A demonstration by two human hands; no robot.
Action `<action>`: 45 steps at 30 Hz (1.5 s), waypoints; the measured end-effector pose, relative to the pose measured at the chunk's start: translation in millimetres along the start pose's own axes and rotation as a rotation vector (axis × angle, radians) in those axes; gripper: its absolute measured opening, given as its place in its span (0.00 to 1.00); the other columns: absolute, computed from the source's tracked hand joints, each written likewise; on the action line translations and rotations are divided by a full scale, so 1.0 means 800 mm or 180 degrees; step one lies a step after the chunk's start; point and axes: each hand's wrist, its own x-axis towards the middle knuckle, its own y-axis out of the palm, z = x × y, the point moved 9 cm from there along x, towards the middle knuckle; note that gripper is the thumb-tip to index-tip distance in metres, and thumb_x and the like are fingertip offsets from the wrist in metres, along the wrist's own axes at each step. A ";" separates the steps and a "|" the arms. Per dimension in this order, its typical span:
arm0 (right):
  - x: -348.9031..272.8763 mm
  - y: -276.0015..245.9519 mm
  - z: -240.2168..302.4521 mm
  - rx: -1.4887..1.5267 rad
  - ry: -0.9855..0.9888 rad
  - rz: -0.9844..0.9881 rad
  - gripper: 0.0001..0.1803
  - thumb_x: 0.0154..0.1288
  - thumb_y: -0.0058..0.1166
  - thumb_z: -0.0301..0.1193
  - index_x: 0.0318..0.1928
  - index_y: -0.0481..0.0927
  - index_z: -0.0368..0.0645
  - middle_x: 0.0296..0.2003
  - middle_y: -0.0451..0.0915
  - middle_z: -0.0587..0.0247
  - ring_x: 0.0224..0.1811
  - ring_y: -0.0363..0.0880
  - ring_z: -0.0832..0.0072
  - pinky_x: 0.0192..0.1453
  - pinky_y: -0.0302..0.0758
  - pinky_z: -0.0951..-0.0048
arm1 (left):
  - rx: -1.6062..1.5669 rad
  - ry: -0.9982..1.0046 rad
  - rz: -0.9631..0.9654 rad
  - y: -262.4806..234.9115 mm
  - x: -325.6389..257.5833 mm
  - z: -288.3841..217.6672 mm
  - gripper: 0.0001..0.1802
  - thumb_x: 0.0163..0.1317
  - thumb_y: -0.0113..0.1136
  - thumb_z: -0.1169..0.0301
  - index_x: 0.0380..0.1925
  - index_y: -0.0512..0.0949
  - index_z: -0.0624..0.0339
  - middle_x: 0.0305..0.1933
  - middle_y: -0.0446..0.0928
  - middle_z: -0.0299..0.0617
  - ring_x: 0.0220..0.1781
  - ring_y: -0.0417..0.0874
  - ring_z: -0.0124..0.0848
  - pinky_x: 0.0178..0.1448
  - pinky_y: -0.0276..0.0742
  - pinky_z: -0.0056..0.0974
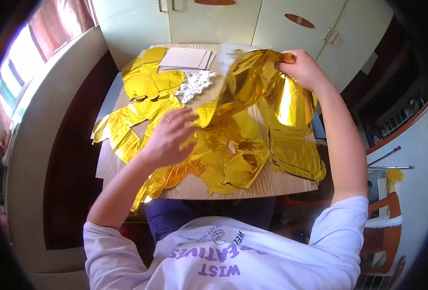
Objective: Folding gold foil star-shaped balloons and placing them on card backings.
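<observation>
My right hand (pixel 301 70) is raised at the far right of the table, fingers closed on one end of a flat gold foil balloon (pixel 252 72). The rest of that sheet hangs crumpled down to the left. My left hand (pixel 170 137), with a ring on one finger, hovers over the foil with its fingers apart, slightly blurred. Beneath and between my hands lies another crumpled gold foil balloon (pixel 233 169). More deflated gold foil pieces spread at the far left (pixel 151 79), the near left (pixel 122 133) and the right (pixel 296 154).
A light wood-grain table (pixel 199 188) bears everything. On its far side are a stack of pale cards (pixel 185 58), a knobbly white bunch (pixel 194 87) and a clear plastic bag (pixel 231 53). White cabinets (pixel 214 24) stand behind, and a wooden chair (pixel 387 232) at right.
</observation>
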 end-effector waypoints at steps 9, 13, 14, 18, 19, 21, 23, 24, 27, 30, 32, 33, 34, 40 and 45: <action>-0.059 -0.060 0.054 -0.0676 -0.0216 -0.1372 0.09 0.64 0.60 0.33 0.41 0.83 0.42 0.30 0.85 0.61 0.28 0.81 0.66 0.37 0.77 0.67 | -0.0123 -0.0794 0.1801 0.109 -0.079 -0.107 0.27 0.59 0.66 0.52 0.54 0.78 0.55 0.51 0.77 0.47 0.54 0.78 0.45 0.58 0.71 0.46; -0.151 0.057 0.141 -0.1272 -0.1442 -0.1010 0.06 0.58 0.59 0.28 0.37 0.79 0.45 0.28 0.78 0.63 0.29 0.80 0.67 0.35 0.73 0.64 | -0.0380 -0.0918 0.1373 0.115 -0.077 -0.139 0.25 0.59 0.66 0.53 0.53 0.79 0.54 0.49 0.76 0.44 0.52 0.76 0.43 0.57 0.71 0.47; -0.173 0.099 0.139 -0.1567 -0.1592 -0.0893 0.06 0.57 0.57 0.27 0.37 0.77 0.45 0.27 0.75 0.64 0.29 0.78 0.67 0.35 0.71 0.65 | -0.0458 -0.0997 0.1188 0.114 -0.077 -0.138 0.25 0.59 0.66 0.53 0.53 0.79 0.54 0.50 0.76 0.44 0.53 0.76 0.43 0.57 0.71 0.48; -0.250 0.212 0.114 -0.1291 -0.1681 -0.0284 0.07 0.59 0.52 0.27 0.38 0.78 0.42 0.26 0.72 0.64 0.29 0.75 0.68 0.36 0.69 0.66 | -0.0716 -0.1178 0.0894 0.092 -0.069 -0.092 0.21 0.59 0.66 0.57 0.50 0.81 0.54 0.51 0.76 0.44 0.56 0.75 0.46 0.64 0.69 0.50; -0.263 0.224 0.116 -0.1314 -0.1644 -0.0159 0.06 0.58 0.53 0.27 0.37 0.78 0.41 0.26 0.72 0.64 0.28 0.74 0.68 0.35 0.69 0.66 | -0.0673 -0.1042 0.1010 0.099 -0.080 -0.083 0.20 0.58 0.67 0.58 0.48 0.81 0.55 0.52 0.76 0.47 0.60 0.74 0.50 0.69 0.66 0.52; -0.286 0.237 0.115 -0.1361 -0.1560 0.0069 0.06 0.57 0.53 0.27 0.35 0.78 0.40 0.25 0.72 0.64 0.27 0.74 0.69 0.35 0.69 0.66 | -0.0644 -0.1070 0.0943 0.104 -0.092 -0.074 0.20 0.57 0.68 0.58 0.47 0.82 0.55 0.53 0.76 0.49 0.62 0.74 0.51 0.70 0.65 0.52; -0.305 0.232 0.119 -0.1321 -0.1559 0.0094 0.07 0.57 0.54 0.27 0.35 0.79 0.39 0.26 0.73 0.64 0.27 0.74 0.69 0.35 0.69 0.66 | -0.0536 -0.1043 0.0991 0.111 -0.095 -0.070 0.21 0.58 0.68 0.58 0.48 0.81 0.56 0.55 0.75 0.53 0.65 0.72 0.52 0.70 0.65 0.52; -0.312 0.228 0.121 -0.1307 -0.1549 0.0117 0.07 0.57 0.54 0.27 0.36 0.79 0.38 0.26 0.73 0.63 0.28 0.74 0.69 0.35 0.69 0.67 | -0.0568 -0.1100 0.0916 0.112 -0.095 -0.068 0.22 0.58 0.67 0.58 0.49 0.80 0.56 0.56 0.74 0.53 0.65 0.72 0.52 0.69 0.65 0.52; -0.326 0.217 0.118 -0.1322 -0.1504 0.0128 0.08 0.56 0.56 0.27 0.37 0.80 0.38 0.26 0.74 0.63 0.28 0.74 0.68 0.36 0.70 0.66 | -0.0631 -0.1225 0.0798 0.115 -0.094 -0.066 0.23 0.58 0.67 0.58 0.51 0.78 0.58 0.58 0.74 0.52 0.66 0.71 0.52 0.68 0.66 0.52; -0.324 0.218 0.106 -0.1271 -0.1372 0.0106 0.06 0.57 0.55 0.27 0.35 0.79 0.39 0.27 0.74 0.62 0.29 0.74 0.67 0.37 0.70 0.66 | -0.0714 -0.1281 0.0939 0.112 -0.092 -0.066 0.24 0.59 0.66 0.59 0.53 0.77 0.59 0.59 0.74 0.50 0.66 0.71 0.51 0.67 0.65 0.52; -0.321 0.221 0.097 -0.1115 -0.1261 0.0114 0.05 0.57 0.55 0.27 0.34 0.78 0.40 0.27 0.74 0.62 0.30 0.75 0.66 0.38 0.70 0.65 | -0.0867 -0.1353 0.1025 0.103 -0.090 -0.063 0.24 0.59 0.66 0.58 0.53 0.77 0.59 0.60 0.74 0.50 0.66 0.71 0.50 0.68 0.65 0.53; -0.319 0.222 0.093 -0.0991 -0.1210 0.0133 0.04 0.57 0.55 0.27 0.33 0.77 0.41 0.27 0.74 0.62 0.30 0.75 0.66 0.39 0.70 0.65 | -0.0799 -0.1230 0.0792 0.087 -0.084 -0.063 0.19 0.60 0.65 0.63 0.49 0.79 0.59 0.56 0.76 0.49 0.61 0.75 0.49 0.64 0.69 0.51; -0.319 0.223 0.091 -0.0867 -0.1156 0.0153 0.04 0.57 0.55 0.27 0.33 0.77 0.41 0.27 0.74 0.62 0.31 0.75 0.66 0.39 0.71 0.65 | -0.0843 -0.1292 0.0730 0.084 -0.084 -0.054 0.17 0.60 0.65 0.65 0.47 0.79 0.60 0.54 0.77 0.49 0.58 0.76 0.49 0.62 0.70 0.50; -0.330 0.220 0.099 -0.0816 -0.1325 0.0073 0.03 0.57 0.55 0.28 0.32 0.76 0.42 0.29 0.76 0.61 0.33 0.77 0.65 0.41 0.72 0.65 | -0.1673 -0.1099 0.0804 0.104 -0.028 -0.026 0.07 0.61 0.63 0.75 0.39 0.82 0.60 0.43 0.81 0.49 0.47 0.82 0.46 0.54 0.76 0.46; -0.331 0.234 0.098 -0.0807 -0.1350 0.0187 0.03 0.57 0.55 0.28 0.31 0.77 0.42 0.31 0.77 0.60 0.35 0.77 0.66 0.42 0.72 0.65 | -0.0202 -0.0044 0.1841 0.208 -0.001 -0.007 0.14 0.57 0.64 0.62 0.42 0.83 0.52 0.55 0.79 0.38 0.63 0.75 0.38 0.61 0.71 0.45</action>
